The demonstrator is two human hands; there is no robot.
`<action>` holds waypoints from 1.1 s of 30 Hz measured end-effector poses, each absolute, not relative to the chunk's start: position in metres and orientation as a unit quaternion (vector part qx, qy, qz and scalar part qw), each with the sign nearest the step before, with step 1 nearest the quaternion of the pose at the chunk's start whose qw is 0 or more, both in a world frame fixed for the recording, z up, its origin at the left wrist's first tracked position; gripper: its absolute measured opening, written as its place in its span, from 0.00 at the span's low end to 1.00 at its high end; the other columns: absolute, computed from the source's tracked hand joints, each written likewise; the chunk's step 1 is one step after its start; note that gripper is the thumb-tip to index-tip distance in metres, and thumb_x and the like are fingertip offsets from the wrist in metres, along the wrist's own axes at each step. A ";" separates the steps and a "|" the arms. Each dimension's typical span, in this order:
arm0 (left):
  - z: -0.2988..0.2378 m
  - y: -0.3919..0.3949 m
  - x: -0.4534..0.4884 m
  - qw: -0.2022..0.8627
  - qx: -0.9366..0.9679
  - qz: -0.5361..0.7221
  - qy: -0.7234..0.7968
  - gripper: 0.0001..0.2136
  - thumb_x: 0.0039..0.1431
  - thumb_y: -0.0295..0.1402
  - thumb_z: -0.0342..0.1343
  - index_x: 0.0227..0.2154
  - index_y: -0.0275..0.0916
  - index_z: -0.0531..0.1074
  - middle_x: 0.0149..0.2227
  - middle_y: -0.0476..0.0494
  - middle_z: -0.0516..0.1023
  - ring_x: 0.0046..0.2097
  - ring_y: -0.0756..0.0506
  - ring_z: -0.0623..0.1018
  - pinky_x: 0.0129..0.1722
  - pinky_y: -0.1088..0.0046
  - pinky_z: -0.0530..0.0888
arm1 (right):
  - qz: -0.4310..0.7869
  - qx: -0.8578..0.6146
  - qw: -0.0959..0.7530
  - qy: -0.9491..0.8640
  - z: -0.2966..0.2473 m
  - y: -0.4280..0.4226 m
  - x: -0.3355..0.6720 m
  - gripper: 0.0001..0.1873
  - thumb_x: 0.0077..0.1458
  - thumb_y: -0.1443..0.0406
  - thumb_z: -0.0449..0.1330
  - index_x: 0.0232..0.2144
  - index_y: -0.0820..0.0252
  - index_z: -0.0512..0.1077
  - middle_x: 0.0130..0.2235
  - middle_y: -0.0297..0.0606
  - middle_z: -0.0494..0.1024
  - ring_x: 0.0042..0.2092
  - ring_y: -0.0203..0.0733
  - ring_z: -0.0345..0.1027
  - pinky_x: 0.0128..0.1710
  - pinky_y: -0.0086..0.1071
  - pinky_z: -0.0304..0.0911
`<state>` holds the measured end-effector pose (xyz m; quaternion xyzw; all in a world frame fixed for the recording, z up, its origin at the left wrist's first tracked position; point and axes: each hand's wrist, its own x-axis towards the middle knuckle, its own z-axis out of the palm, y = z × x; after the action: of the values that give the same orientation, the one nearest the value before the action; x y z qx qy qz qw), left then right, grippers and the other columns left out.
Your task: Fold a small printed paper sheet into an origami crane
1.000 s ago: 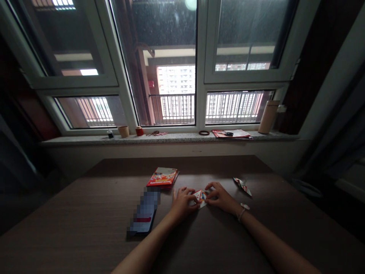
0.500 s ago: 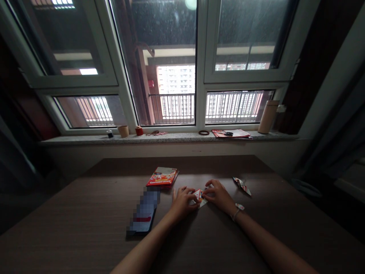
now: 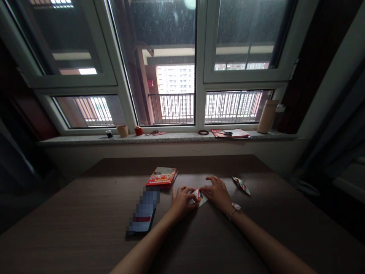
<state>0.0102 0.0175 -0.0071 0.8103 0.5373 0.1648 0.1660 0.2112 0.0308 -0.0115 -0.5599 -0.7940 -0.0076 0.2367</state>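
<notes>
A small patterned paper piece [image 3: 200,197], red and white, lies on the dark wooden table [image 3: 85,224] between my hands. My left hand [image 3: 181,201] pinches its left edge with curled fingers. My right hand [image 3: 217,193] presses down on its right side, fingers partly stretched over it. Much of the paper is hidden under my fingers. A bracelet sits on my right wrist.
A red packet of paper [image 3: 162,177] lies just beyond my left hand. A phone [image 3: 142,213] lies to the left. A folded paper figure [image 3: 241,185] rests right of my right hand. The windowsill [image 3: 171,137] holds small cups, papers and a tall cylinder [image 3: 267,116].
My right hand has slid leftward over the paper and its fingers have flattened. The left hand stays in place on the paper's left edge.
</notes>
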 end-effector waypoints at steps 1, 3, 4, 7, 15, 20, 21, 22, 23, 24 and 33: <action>-0.007 0.017 0.010 0.164 0.810 0.166 0.537 0.07 0.52 0.42 0.60 0.35 0.54 0.78 0.58 0.52 0.69 0.63 0.33 0.57 0.59 0.36 0.43 | -0.008 -0.563 0.235 -0.792 -0.012 0.030 0.210 0.11 0.59 0.55 0.55 0.42 0.36 0.76 0.56 0.37 0.65 0.62 0.51 0.49 0.61 0.55 0.42; -0.008 0.017 0.010 0.162 0.810 0.168 0.538 0.07 0.52 0.42 0.60 0.35 0.54 0.78 0.57 0.52 0.70 0.63 0.34 0.57 0.59 0.36 0.43 | -0.009 -0.568 0.235 -0.789 -0.012 0.029 0.209 0.12 0.60 0.54 0.54 0.42 0.36 0.75 0.56 0.37 0.65 0.62 0.51 0.49 0.61 0.55 0.43; -0.008 0.017 0.010 0.161 0.810 0.170 0.538 0.07 0.52 0.42 0.60 0.35 0.54 0.78 0.57 0.53 0.70 0.63 0.34 0.57 0.59 0.36 0.43 | -0.009 -0.570 0.236 -0.787 -0.013 0.029 0.209 0.12 0.60 0.54 0.54 0.42 0.36 0.75 0.57 0.37 0.65 0.62 0.51 0.49 0.60 0.55 0.43; -0.008 0.018 0.010 0.163 0.808 0.175 0.538 0.06 0.52 0.41 0.60 0.35 0.54 0.78 0.57 0.53 0.70 0.62 0.34 0.57 0.58 0.35 0.43 | -0.011 -0.576 0.234 -0.783 -0.014 0.029 0.208 0.12 0.60 0.55 0.54 0.43 0.36 0.75 0.58 0.37 0.64 0.62 0.51 0.49 0.60 0.56 0.43; -0.008 0.018 0.011 0.163 0.809 0.172 0.538 0.07 0.52 0.41 0.61 0.35 0.54 0.78 0.57 0.54 0.70 0.62 0.34 0.57 0.58 0.35 0.43 | -0.014 -0.580 0.223 -0.784 -0.018 0.031 0.210 0.14 0.59 0.55 0.54 0.46 0.35 0.73 0.64 0.34 0.56 0.64 0.53 0.45 0.60 0.56 0.43; -0.010 0.018 0.011 0.164 0.809 0.178 0.536 0.07 0.52 0.41 0.60 0.35 0.53 0.78 0.57 0.53 0.70 0.62 0.34 0.57 0.59 0.35 0.42 | -0.010 -0.579 0.223 -0.784 -0.019 0.032 0.209 0.13 0.59 0.54 0.54 0.45 0.35 0.74 0.64 0.33 0.56 0.63 0.53 0.47 0.60 0.55 0.45; -0.010 0.017 0.011 0.163 0.809 0.178 0.536 0.07 0.52 0.41 0.60 0.35 0.53 0.78 0.57 0.52 0.70 0.62 0.34 0.57 0.59 0.35 0.41 | -0.009 -0.578 0.225 -0.785 -0.018 0.032 0.209 0.13 0.59 0.54 0.54 0.45 0.35 0.74 0.64 0.33 0.56 0.63 0.53 0.47 0.60 0.55 0.46; -0.009 0.017 0.010 0.162 0.810 0.177 0.535 0.07 0.53 0.41 0.60 0.35 0.52 0.78 0.57 0.52 0.70 0.62 0.34 0.57 0.59 0.35 0.41 | -0.009 -0.575 0.227 -0.786 -0.018 0.031 0.209 0.13 0.59 0.55 0.54 0.45 0.36 0.74 0.64 0.33 0.56 0.63 0.52 0.47 0.60 0.55 0.46; -0.009 0.017 0.010 0.160 0.812 0.179 0.533 0.07 0.53 0.41 0.60 0.35 0.53 0.78 0.57 0.52 0.70 0.62 0.34 0.57 0.59 0.35 0.41 | -0.008 -0.573 0.229 -0.787 -0.017 0.031 0.208 0.14 0.59 0.55 0.54 0.46 0.36 0.74 0.63 0.34 0.56 0.63 0.52 0.47 0.60 0.55 0.46; -0.009 0.016 0.010 0.160 0.813 0.181 0.530 0.07 0.53 0.41 0.60 0.36 0.53 0.77 0.57 0.52 0.70 0.63 0.34 0.57 0.59 0.35 0.41 | -0.006 -0.570 0.231 -0.789 -0.016 0.030 0.208 0.14 0.60 0.55 0.53 0.46 0.37 0.73 0.63 0.35 0.56 0.63 0.52 0.47 0.60 0.54 0.46; -0.010 0.015 0.006 0.177 0.817 0.201 0.510 0.11 0.53 0.39 0.59 0.41 0.53 0.75 0.57 0.52 0.70 0.63 0.35 0.58 0.61 0.38 0.40 | 0.004 -0.538 0.255 -0.803 -0.015 0.027 0.212 0.13 0.58 0.57 0.55 0.45 0.40 0.75 0.58 0.37 0.62 0.61 0.49 0.51 0.61 0.52 0.44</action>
<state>0.0065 0.0153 -0.0098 0.8174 0.5100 0.2014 0.1766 0.2119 0.0272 -0.0146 -0.5385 -0.8032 0.0036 0.2547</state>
